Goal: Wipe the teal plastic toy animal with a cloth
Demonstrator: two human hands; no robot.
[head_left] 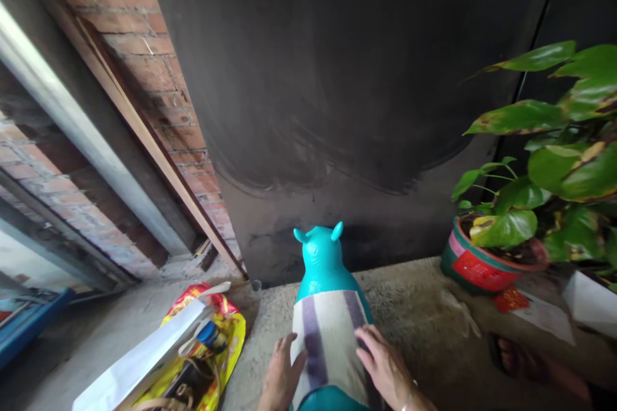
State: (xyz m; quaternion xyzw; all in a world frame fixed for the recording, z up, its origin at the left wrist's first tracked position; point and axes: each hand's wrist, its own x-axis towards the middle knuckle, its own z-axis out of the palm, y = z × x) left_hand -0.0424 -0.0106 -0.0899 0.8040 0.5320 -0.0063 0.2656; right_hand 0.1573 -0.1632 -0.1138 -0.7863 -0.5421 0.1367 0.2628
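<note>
Down on the concrete floor [414, 314] stands a teal toy animal [322, 263], its long body running straight away from the person, the head with two little ears pointing at the dark wall [337, 77] ahead and the rump close in at the bottom of the view. A striped cloth [328, 340], pale with purple bands, is draped over its back like a saddle. The left hand [282, 379] lies flat against the cloth's left edge, fingers spread and open, pressing rather than gripping. The right hand [385, 366] rests on the right side of the cloth, fingers loosely curled over the edge; whether it actually pinches the fabric is hard to say from here. To the left, on the floor, sits a yellow and red bag [226, 334] with a white paper bag [139, 359] lying across it. Off to the right, a potted plant [486, 263] stands by the wall, well apart from the toy, and a sandalled foot [515, 356] shows near it.
</note>
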